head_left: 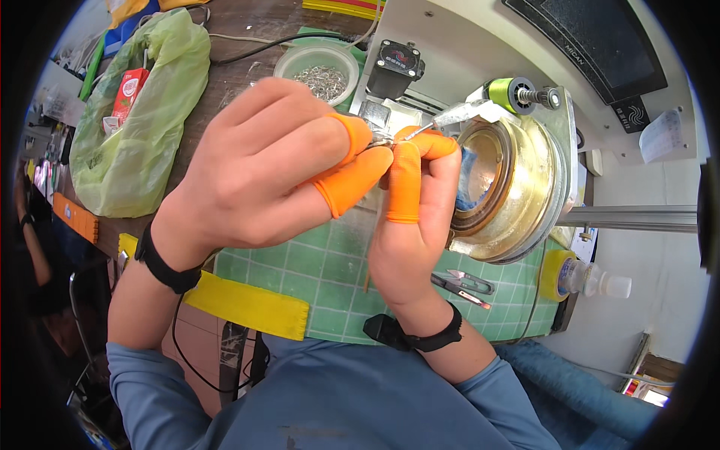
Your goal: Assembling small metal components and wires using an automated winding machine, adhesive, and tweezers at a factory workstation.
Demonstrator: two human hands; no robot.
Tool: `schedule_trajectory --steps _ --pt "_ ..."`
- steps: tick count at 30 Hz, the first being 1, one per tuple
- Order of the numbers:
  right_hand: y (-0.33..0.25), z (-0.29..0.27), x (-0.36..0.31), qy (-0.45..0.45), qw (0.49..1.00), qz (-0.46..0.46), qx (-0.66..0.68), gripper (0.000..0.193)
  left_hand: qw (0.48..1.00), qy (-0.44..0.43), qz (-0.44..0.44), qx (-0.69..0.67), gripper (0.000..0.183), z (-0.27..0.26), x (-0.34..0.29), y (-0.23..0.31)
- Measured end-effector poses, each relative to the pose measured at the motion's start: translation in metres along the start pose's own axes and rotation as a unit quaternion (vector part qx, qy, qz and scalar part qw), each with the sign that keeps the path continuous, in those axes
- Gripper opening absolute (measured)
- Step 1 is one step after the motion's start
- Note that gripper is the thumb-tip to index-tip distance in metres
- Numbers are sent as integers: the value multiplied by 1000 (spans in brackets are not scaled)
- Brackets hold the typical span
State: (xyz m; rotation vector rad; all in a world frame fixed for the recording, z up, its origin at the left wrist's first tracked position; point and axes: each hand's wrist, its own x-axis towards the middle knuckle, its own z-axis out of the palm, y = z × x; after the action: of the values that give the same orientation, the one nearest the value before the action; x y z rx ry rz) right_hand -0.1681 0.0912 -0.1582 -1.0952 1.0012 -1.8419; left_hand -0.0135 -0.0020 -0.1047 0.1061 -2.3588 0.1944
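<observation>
My left hand (259, 169) and my right hand (409, 232) meet fingertip to fingertip above the green gridded mat (330, 262). Orange finger cots cover the thumb and forefinger of each. A small shiny metal piece (382, 138) is pinched in my left fingertips; its exact kind is too small to tell. My right thumb and forefinger are closed right beside it, hiding whatever lies between them. Just over the right forefinger, a translucent nozzle (459, 112) points a thin metal tip down toward the fingertips.
A bowl (282, 66) of small silvery parts stands behind my left hand. The machine (465, 37) carries a lime-green spool (510, 95) and a round brass-coloured drum (525, 195). Thread snips (469, 289), a yellow strip (247, 301), a green plastic bag (154, 112) and a bottle (574, 276) lie around.
</observation>
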Motion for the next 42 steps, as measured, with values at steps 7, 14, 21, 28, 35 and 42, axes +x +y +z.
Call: schedule_trajectory --steps 7,14,21,28,35,42 --pt "2 3 1 19 1000 -5 -1 4 997 -11 47 -56 43 6 3 -12" --pt "2 2 2 20 999 -25 -20 4 998 4 67 -20 44 13 -11 -13" --pt "0 1 3 9 1000 -20 -21 9 1000 0 11 -18 41 5 -3 0" --pt "8 0 5 9 999 -47 -8 7 938 -48 -340 -52 28 -20 -31 30" --pt "5 3 1 14 999 -42 7 8 873 -233 -364 -227 33 -18 -34 24" --pt "-9 -6 -20 31 995 93 26 11 880 -64 -421 -208 32 -8 -30 61"
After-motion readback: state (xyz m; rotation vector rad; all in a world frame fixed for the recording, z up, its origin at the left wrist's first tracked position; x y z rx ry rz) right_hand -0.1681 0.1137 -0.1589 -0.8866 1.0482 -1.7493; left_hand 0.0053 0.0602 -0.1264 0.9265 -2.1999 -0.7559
